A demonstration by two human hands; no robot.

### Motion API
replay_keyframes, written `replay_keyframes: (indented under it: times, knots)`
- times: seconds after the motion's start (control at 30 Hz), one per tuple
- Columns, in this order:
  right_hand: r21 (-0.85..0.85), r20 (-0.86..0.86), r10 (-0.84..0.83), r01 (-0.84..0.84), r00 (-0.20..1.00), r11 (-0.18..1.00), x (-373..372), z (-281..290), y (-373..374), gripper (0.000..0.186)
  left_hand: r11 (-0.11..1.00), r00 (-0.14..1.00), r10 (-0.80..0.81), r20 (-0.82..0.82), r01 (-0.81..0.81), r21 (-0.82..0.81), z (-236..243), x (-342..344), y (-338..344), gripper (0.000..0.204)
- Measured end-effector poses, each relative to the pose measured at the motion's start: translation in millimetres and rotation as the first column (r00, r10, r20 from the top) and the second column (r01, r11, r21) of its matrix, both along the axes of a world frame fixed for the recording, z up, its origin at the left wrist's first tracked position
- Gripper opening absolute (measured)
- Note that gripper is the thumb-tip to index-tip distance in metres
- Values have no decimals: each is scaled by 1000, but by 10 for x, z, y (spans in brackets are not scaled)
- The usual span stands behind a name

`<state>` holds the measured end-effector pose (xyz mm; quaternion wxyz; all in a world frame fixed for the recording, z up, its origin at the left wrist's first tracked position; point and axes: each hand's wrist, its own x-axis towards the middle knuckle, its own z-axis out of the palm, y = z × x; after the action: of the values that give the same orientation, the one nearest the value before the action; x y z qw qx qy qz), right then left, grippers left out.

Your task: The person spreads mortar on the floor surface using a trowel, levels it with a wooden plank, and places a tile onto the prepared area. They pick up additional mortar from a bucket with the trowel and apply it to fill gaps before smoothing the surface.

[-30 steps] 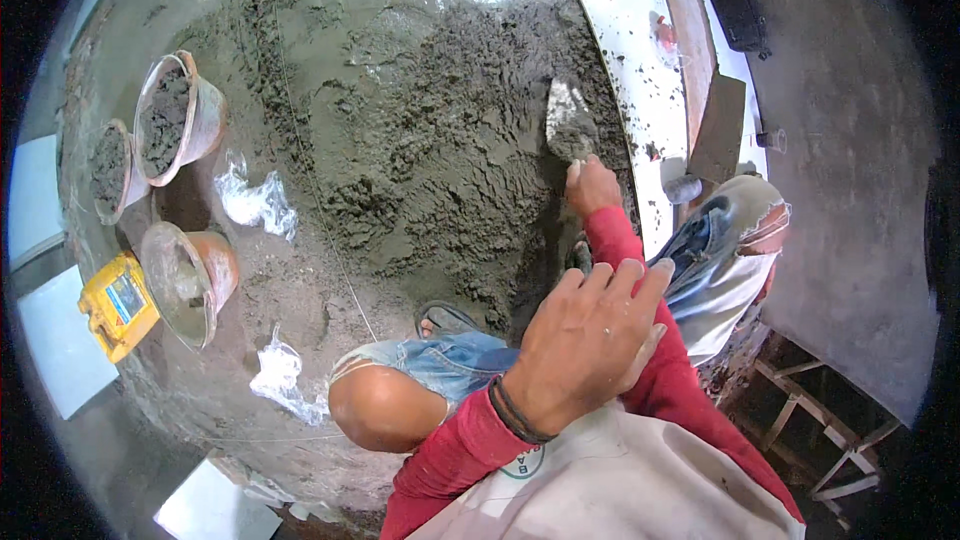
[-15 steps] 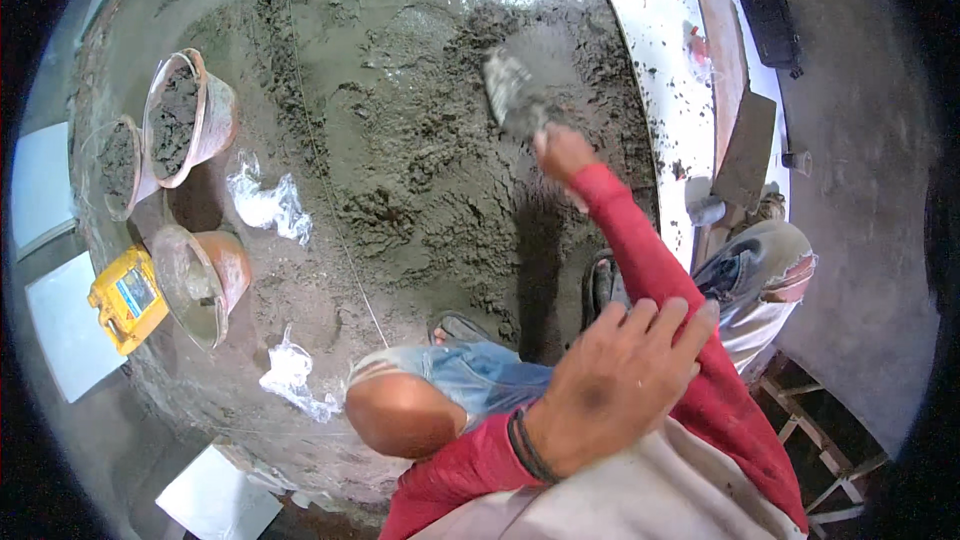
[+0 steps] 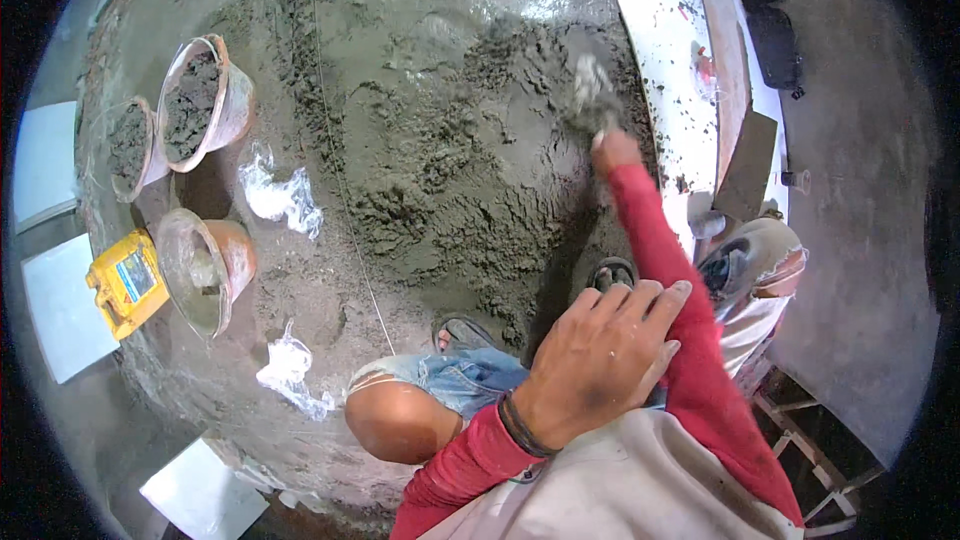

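My right hand (image 3: 616,152) grips the handle of a trowel (image 3: 590,85); the blade is smeared grey and blurred by motion over the rough bed of wet mortar (image 3: 450,200), close to its right edge. My left hand (image 3: 595,355) hangs in front of me across my right forearm, fingers apart and loosely bent, holding nothing. Below it are my bent knees in torn jeans, and my sandalled feet stand at the near part of the mortar. A thin string (image 3: 365,280) runs along the bed's left side.
At left stand two mortar-filled buckets (image 3: 195,100), another bucket (image 3: 230,265), a yellow jerrycan (image 3: 130,280) and crumpled plastic (image 3: 280,200). A spattered white strip (image 3: 670,80) borders the right, with a dark board (image 3: 745,165) and black bags (image 3: 770,40). A wooden frame lies lower right.
My right hand and the trowel swung up and leftward, and have since moved back to the right over the mortar. My left hand has stayed nearly in place, fingers still bent.
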<state>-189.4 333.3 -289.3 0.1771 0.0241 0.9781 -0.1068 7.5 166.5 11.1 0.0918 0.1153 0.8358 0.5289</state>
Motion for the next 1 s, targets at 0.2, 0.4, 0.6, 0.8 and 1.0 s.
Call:
replay_keyframes:
  times: [0.2, 0.4, 0.6, 0.8, 1.0]
  knots:
    - [-711, -25, -95, 49, 995, 702, -21, 4, -807, 18, 999, 998, 45, -49, -44, 6, -61, -96, -20, 46]
    - [-905, 418, -452, 407, 788, -126, -1433, -6, -1697, 34, 988, 975, 153, -159, -152, 19, 52, -119, 0, 34]
    - [-887, 312, -879, 441, 360, -134, -1557, -667, -1581, 41, 970, 970, 237, -56, -233, 71, 16, -181, 5, 33]
    - [-812, 563, -714, 443, 417, -381, -457, -32, -1723, 34, 982, 980, 190, -54, -189, 12, 53, -186, -112, 34]
    - [-754, 636, -671, 491, 382, -435, 150, 39, -946, 38, 987, 988, 147, -46, -143, 72, 64, -81, -50, 37]
